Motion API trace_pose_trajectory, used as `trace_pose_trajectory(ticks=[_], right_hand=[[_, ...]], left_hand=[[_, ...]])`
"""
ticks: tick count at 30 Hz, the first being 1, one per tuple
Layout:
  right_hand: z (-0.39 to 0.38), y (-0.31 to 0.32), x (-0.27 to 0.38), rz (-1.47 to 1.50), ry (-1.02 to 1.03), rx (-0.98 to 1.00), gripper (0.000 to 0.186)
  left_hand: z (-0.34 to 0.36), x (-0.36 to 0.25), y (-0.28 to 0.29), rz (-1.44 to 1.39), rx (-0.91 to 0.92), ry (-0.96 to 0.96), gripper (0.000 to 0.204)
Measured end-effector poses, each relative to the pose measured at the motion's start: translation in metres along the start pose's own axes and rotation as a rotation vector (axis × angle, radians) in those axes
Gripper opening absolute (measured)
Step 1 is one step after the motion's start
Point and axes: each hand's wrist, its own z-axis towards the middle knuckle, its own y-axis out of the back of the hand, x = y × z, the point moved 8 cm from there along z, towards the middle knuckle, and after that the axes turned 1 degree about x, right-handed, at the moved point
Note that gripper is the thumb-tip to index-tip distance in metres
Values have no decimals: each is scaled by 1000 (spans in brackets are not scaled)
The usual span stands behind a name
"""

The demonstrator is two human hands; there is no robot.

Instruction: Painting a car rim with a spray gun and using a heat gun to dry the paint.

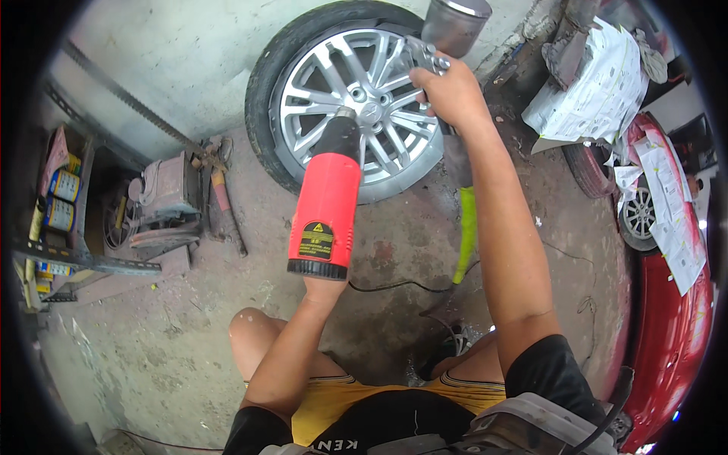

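My left hand (326, 287) is closed round the handle of a red and black heat gun (326, 193). The tool's body hides most of those fingers. Its metal nozzle points at the silver spoked wheel (371, 112), close to the hub. My right hand (453, 89) grips a spray gun (422, 58) with a metal cup (456, 29), over the rim's upper right side. The wheel carries a black tyre (263, 114) and leans against the pale wall. Something pale grey covers the tyre's lower right part.
A lime-green handled tool (465, 235) and a black cable (402, 285) lie on the stained concrete. At left are a shelf with cans (62, 199), a dusty machine (171, 186) and a hammer-like tool (227, 212). A red car (666, 326) with masking paper (667, 205) stands at right.
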Motion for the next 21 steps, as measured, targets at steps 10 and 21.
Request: trace_pose_trajectory(ticks=[10,21], right_hand=[[8,2,-23,338,-11,72,19],[-54,25,-62,311,-127,111,31]], left_hand=[[-7,-4,-8,169,-7,-94,14],[-6,-5,-24,-65,65,149,15]])
